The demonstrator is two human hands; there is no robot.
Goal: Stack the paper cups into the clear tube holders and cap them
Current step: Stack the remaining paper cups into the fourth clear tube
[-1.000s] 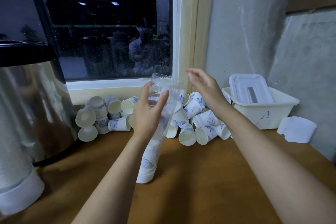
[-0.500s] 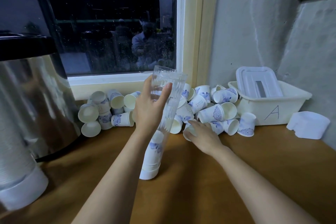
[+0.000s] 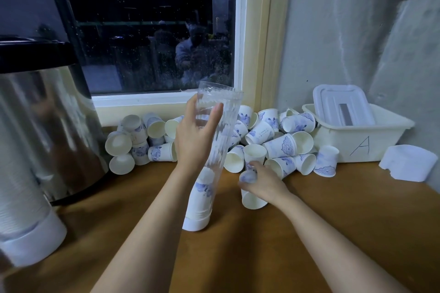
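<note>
Curling round the clear tube (image 3: 229, 126), left fingers (image 3: 214, 115) hold it; right fingers (image 3: 258, 165) clutch a cup (image 3: 253, 200).

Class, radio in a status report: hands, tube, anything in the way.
Left hand grips clear tube, tilted, part-filled, top uncapped. Right hand grips one paper cup beside the pile. Tube mouth unobstructed.

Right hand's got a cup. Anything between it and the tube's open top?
Nothing visible. The clear tube leans uncapped, its mouth open; the left hand holds it below the rim, not over the opening. The right hand grips a cup at the near edge of the loose cups.
</note>
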